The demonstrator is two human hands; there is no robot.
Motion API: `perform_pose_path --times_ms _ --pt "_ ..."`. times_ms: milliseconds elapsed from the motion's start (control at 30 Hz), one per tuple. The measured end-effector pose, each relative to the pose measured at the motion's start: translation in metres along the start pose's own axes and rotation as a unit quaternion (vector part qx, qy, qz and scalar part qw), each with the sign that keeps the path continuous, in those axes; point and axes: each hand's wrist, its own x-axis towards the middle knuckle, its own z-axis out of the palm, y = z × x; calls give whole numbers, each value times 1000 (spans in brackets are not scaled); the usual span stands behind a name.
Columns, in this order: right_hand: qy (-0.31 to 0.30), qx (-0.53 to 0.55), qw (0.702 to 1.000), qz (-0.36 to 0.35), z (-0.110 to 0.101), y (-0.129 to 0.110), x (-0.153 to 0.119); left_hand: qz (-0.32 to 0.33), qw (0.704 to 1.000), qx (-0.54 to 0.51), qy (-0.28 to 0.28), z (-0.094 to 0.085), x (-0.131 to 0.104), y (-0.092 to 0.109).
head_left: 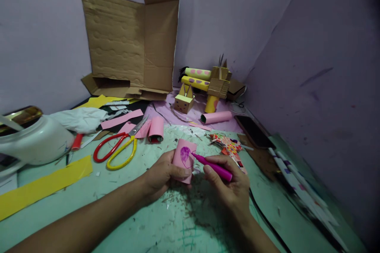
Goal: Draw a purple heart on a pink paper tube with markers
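Note:
My left hand [166, 172] is closed around a pink paper-covered tube [179, 151], held up over the table. A purple, partly filled heart-like shape is drawn on the tube's side. In my right hand [233, 184] a magenta marker [218, 169] is gripped between thumb and fingers, its tip at the tube's surface near the right of the drawn shape. To the left lie scissors [121, 146] with one red and one yellow handle, blades slightly apart. Another pink tube [156, 128] stands just behind them.
A bent cardboard sheet [118, 39] leans at the back wall. Near it are a cardboard figure with yellow tubes [219, 83], a small box with ears [184, 103] and a pink roll [216, 117]. A white watering can [38, 138] and yellow strip [47, 184] lie left; a phone [254, 131] lies right.

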Motion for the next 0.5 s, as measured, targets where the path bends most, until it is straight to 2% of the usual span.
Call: perform_pose_path --times_ms 267,500 --pt "-17 -19 999 -48 0 -3 3 0 1000 -2 -5 -1 1 0" --pt "-37 -41 997 -60 0 -2 4 5 1000 1 -9 -1 0 -1"
